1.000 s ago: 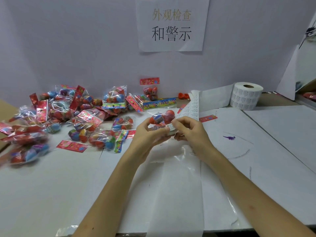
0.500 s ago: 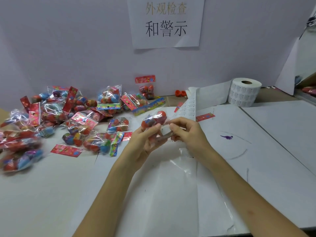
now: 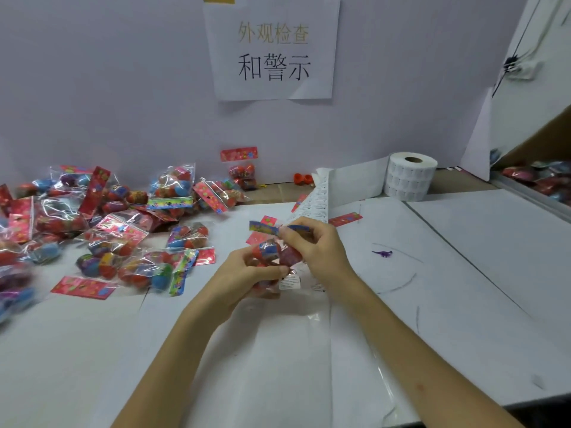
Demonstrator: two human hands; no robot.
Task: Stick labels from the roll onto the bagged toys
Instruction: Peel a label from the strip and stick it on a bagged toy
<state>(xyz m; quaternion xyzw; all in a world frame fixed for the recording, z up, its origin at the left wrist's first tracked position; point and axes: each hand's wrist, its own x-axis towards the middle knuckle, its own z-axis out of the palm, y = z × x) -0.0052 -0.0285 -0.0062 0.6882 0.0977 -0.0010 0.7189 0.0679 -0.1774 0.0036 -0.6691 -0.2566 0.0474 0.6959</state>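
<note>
Left hand (image 3: 244,274): fingers curled round the lower part of 1 bagged toy (image 3: 279,254), thumb across its front.

Right hand (image 3: 321,251): thumb and fingertips pinching the top of the same bag, at its blue header card (image 3: 264,228).

Bagged toy: clear bag with red and blue round pieces inside, held between the 2 hands over the tabletop (image 3: 463,273). 1 white label (image 3: 289,282) shows on the bag's lower edge, just under the left thumb.

Label roll (image 3: 409,180): white, standing on its flat end, well beyond the right hand and to its right, near the back wall.

Label strip (image 3: 318,199): runs from the roll down to a point just behind the right hand; rows of small printed labels visible on it.

Backing paper (image 3: 296,350): glossy white band lying flat on the tabletop beneath both hands and between the forearms, reaching the near edge.

Pile of bagged toys (image 3: 123,217): many clear bags with red, blue and yellow contents, spread well to the left of the left hand.

Loose red card (image 3: 345,219): flat on the tabletop, just beyond the right hand.

Purple figure (image 3: 383,253): small, alone, to the right of the right hand.

Paper sign (image 3: 272,47): on the wall, far above both hands, printed characters.
</note>
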